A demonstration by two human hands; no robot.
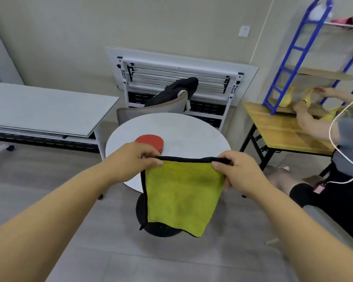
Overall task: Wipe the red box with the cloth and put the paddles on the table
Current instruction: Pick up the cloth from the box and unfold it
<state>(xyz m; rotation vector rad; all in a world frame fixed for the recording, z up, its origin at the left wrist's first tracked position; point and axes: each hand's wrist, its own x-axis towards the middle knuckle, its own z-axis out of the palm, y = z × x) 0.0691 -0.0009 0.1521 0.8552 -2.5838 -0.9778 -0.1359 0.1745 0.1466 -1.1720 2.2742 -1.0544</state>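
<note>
Cloth (pixel 181 192) between left hand (pixel 134 159), right hand (pixel 239 173)

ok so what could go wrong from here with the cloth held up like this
The cloth, pinched at its top edge by the left hand and right hand, hangs before the near edge of the round table. Swinging it forward might knock the red paddles lying just behind the left hand. No red box is in view, so wiping may stall.

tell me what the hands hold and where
A yellow-green black-edged cloth: left hand pinches its top left corner, right hand its top right corner.
</note>
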